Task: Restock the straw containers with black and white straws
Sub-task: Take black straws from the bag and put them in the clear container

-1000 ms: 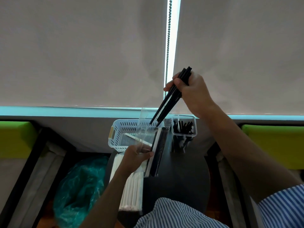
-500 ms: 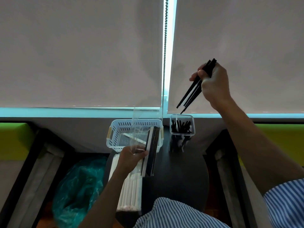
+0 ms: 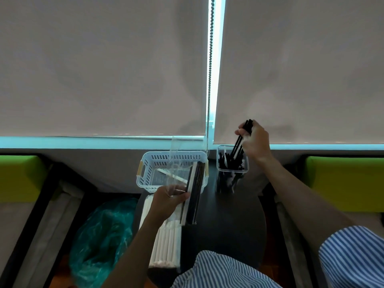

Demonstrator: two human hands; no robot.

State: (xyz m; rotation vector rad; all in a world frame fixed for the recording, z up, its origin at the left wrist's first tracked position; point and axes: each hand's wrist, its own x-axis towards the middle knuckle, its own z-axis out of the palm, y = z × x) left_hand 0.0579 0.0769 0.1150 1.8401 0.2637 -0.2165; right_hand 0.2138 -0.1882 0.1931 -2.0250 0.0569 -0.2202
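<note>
My right hand (image 3: 254, 140) grips a small bunch of black straws (image 3: 241, 138), their lower ends inside the clear square container (image 3: 232, 170) at the back of the dark round table (image 3: 228, 215); that container holds several black straws. My left hand (image 3: 169, 201) holds the clear plastic pack of black straws (image 3: 194, 196), which leans from the table into the white slotted basket (image 3: 154, 181). A loose white straw (image 3: 171, 175) lies in the basket. A bundle of white straws (image 3: 166, 242) lies under my left forearm.
A green plastic bag (image 3: 99, 238) sits on the floor left of the table. Grey window blinds (image 3: 104, 69) and a bead chain (image 3: 209, 69) hang behind. Green seat cushions (image 3: 18, 177) flank the table on both sides.
My right hand carried the black straws from above the pack to the right, then lowered them into the clear container. My left hand kept its hold on the pack.
</note>
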